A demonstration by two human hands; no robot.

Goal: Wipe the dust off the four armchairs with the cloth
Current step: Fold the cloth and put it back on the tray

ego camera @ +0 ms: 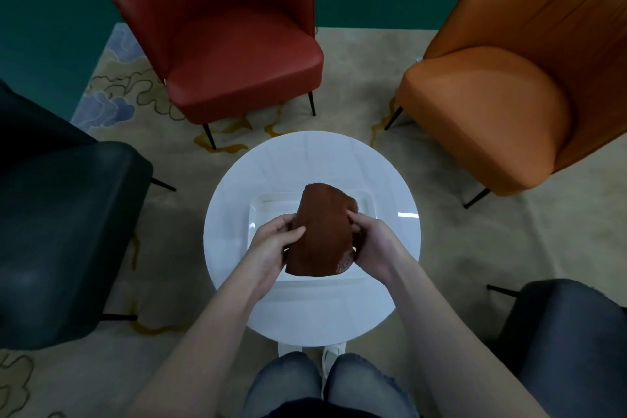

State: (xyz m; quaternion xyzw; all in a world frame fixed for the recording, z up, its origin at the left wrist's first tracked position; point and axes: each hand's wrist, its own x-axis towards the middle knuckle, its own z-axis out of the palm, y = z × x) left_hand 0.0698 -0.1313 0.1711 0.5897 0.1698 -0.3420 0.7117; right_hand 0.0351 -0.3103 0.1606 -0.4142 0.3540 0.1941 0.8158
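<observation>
Cloth (320, 231): brown, centre frame, above a clear tray (364, 204) on the round white table (312, 316).
Left hand (271, 244): I grip the cloth's left edge, thumb on top.
Right hand (375, 244): I pinch its right edge.
Chairs: red armchair (230, 44) upper left, orange armchair (502, 95) upper right, dark armchair (61, 231) left, fourth armchair (570, 332), perhaps grey, lower right.

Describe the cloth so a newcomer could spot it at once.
Start at the round white table in mid-view. Over the clear tray on it, the left hand and right hand grip the cloth. It is the only brown thing there, a folded pad.
</observation>
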